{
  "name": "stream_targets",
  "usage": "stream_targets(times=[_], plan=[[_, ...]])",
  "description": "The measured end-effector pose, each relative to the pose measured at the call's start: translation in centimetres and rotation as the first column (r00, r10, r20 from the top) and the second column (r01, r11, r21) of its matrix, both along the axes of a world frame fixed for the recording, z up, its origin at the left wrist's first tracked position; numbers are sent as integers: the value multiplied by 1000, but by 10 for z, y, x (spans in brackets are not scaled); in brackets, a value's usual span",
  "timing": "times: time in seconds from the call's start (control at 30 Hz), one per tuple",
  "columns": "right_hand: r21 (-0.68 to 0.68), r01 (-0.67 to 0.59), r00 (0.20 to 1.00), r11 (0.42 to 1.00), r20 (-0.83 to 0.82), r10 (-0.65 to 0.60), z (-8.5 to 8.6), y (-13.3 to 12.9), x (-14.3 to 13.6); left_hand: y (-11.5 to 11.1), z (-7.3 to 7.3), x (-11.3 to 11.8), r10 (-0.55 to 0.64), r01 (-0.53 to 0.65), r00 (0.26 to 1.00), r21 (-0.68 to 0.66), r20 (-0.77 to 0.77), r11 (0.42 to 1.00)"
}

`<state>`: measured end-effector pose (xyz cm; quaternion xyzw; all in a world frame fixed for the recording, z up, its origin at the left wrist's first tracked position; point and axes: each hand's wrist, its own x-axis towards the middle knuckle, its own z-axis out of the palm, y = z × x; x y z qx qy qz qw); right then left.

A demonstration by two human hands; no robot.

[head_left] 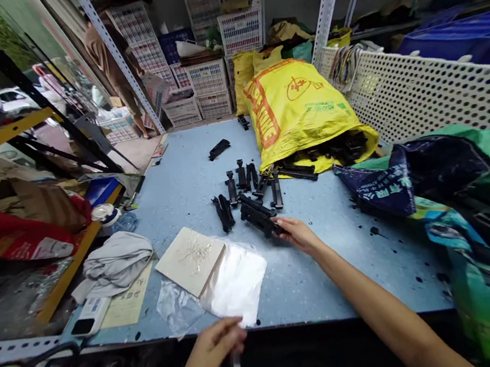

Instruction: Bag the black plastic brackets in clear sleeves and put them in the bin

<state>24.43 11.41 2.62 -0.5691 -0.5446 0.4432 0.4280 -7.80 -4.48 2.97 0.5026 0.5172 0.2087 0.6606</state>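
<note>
My right hand [297, 232] is closed on the near end of a black plastic part [256, 214], in a small cluster on the blue table. Several similar long, narrow black parts [231, 188] lie just beyond it. More of them spill from the mouth of a yellow woven sack [302, 106]. My left hand [215, 349] is at the table's front edge, fingers curled together; whether something small is in them is hidden. Near its fingertips lie clear plastic bags [237, 281]. A square beige board [189, 259] with small thin metallic bits on it rests partly on the bags.
A grey cloth [120, 262], a paper sheet [126, 298] and a white device [92, 316] lie at the left. Green and blue sacks [474, 190] crowd the right edge, before a perforated white panel [435, 91]. Stacked crates [208, 84] and a person [112, 62] are behind.
</note>
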Motion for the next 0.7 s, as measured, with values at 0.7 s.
stream_targets(times=[0.7], plan=[[70, -360, 924, 930, -110, 366, 72, -43, 7, 72, 67, 172, 102, -215, 890, 212, 445, 953]])
